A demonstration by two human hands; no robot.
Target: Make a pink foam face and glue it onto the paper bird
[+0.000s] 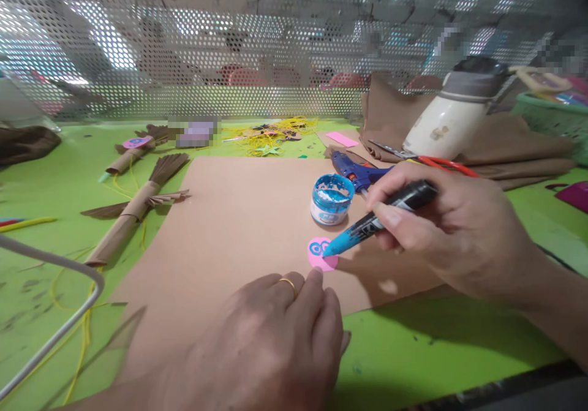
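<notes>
My right hand (427, 233) is closed round a marker (367, 226), black at the back and blue towards the front. The marker's tip touches a small pink paper oval (328, 264) bearing two blue ringed eyes. My left hand (285, 325), with a gold ring on one finger, is bent over the brown paper sheet (239, 215). One of its fingertips holds down the oval's near edge; its other fingertips are partly hidden. Just beyond the oval stands an uncapped jar of blue paint (331, 199). Behind the jar lies a blue glue gun (356, 169), partly covered by my right hand.
Two rolled brown paper figures (133, 215) with pleated wings lie at left, near a white cable (50, 258). At right are red-handled scissors (445, 165), a white bottle (452, 114) and a green basket (542, 114). Yellow string (275, 135) lies before a perforated metal screen (229, 49).
</notes>
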